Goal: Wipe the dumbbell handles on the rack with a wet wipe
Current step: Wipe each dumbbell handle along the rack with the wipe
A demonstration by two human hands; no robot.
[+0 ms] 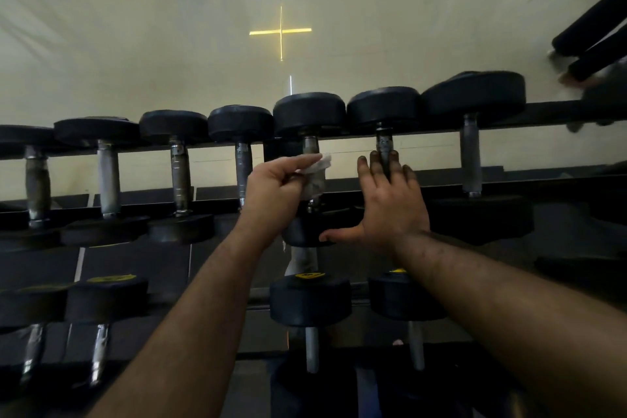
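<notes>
While the left hand (274,185) is pinching the wet wipe (315,176) against the centre dumbbell handle (310,146) on the rack's (543,112) top row, fingers curled, the right hand (390,200) is lying flat on the neighbouring handle (385,142) at 3 o'clock, fingers straight, thumb spread. Handles are running 12-to-6, wipe draped over one.

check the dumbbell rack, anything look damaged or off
Nothing is askew on the rack. The dumbbell handles look worn and blotchy, and the right hand has dark grime on its fingertips. The left hand pinches the wet wipe.
</notes>
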